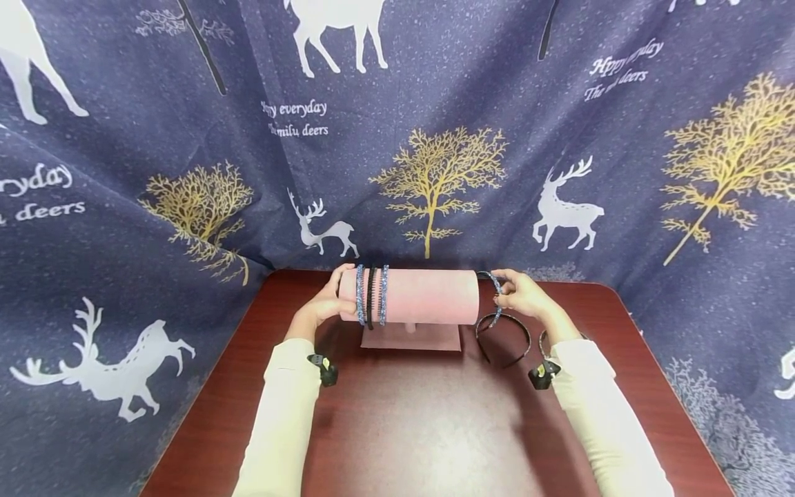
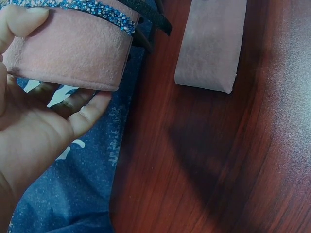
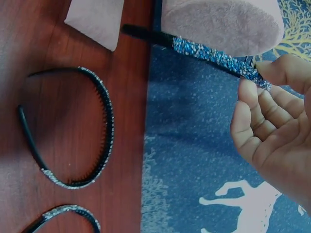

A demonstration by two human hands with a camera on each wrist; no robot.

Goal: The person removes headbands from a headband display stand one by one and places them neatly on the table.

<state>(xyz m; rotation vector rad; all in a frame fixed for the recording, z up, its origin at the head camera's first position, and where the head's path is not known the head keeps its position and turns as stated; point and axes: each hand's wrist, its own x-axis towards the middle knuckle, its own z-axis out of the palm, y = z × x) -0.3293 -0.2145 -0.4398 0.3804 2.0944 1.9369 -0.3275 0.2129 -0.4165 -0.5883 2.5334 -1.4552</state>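
Observation:
A pink padded roll [image 1: 428, 293] lies level on a pink stand [image 1: 411, 338]. Around its left part sit blue glittery headbands [image 1: 360, 297] and a black one [image 1: 370, 297]. My left hand [image 1: 326, 304] grips the roll's left end, thumb beside the outermost blue band, fingers round the end rim. At the roll's right end, my right hand [image 1: 522, 293] pinches another blue glittery headband [image 3: 209, 54] between thumb and fingers. That band hangs just off the end face, its tips pointing toward the stand; whether it touches the roll, I cannot tell.
Two silver-trimmed black headbands lie on the red-brown table at the right, one [image 3: 111, 121] near the stand, the other [image 3: 73, 208] partly under my right forearm in the head view. A dark blue deer-print cloth [image 1: 335, 159] hangs behind and beside the table [image 1: 422, 428].

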